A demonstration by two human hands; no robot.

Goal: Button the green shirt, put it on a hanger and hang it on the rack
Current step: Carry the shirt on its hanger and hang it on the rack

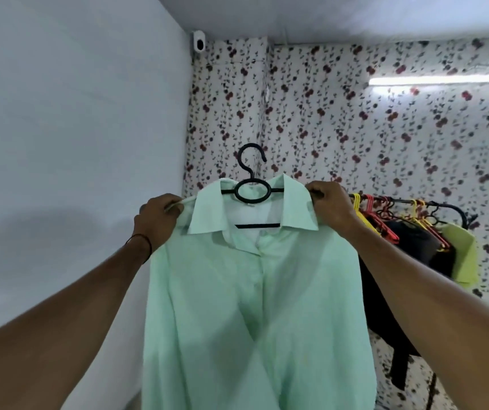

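Arms outstretched, left hand [157,221] and right hand [330,209], fingers [315,193] pinching the green shirt [237,306].

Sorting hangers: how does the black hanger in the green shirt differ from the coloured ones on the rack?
Colour: the black hanger is black; the rack hangers are yellow and red. State: the black hanger's hook hangs on nothing, while the rack hangers are hooked over the rack. Pose: the black hanger faces the camera; the rack hangers are bunched edge-on. Both are thin-framed.
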